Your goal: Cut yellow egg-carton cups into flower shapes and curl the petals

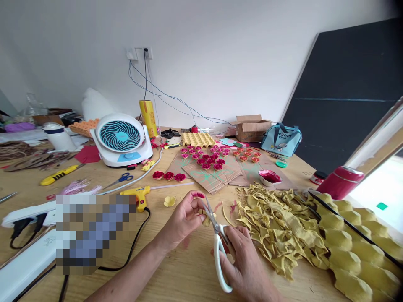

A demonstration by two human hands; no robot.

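A wooden table (192, 277) crowded with craft gear stands against a white wall. The person's left hand (184, 218) pinches a small yellow carton piece (206, 219) between thumb and fingertips, just above the tabletop near its front edge. The right hand (248, 262) is closed through the white loops of the scissors (217, 235), whose blades reach up against the piece; how far they are parted is hard to tell.

The piece is small and the blades lie right beside the left fingertips, so a nicked finger looks like the main risk. The piece could also twist in the pinch and the cut run crooked. The glue gun (140, 197) trails a black cord (140, 235) close to the left forearm, where a snag could drag the gun.

A small white bowl (270, 177) holds pink paint. The open cardboard box (252, 126) at the back hides its contents, and the cups of the far egg tray (198, 138) look empty
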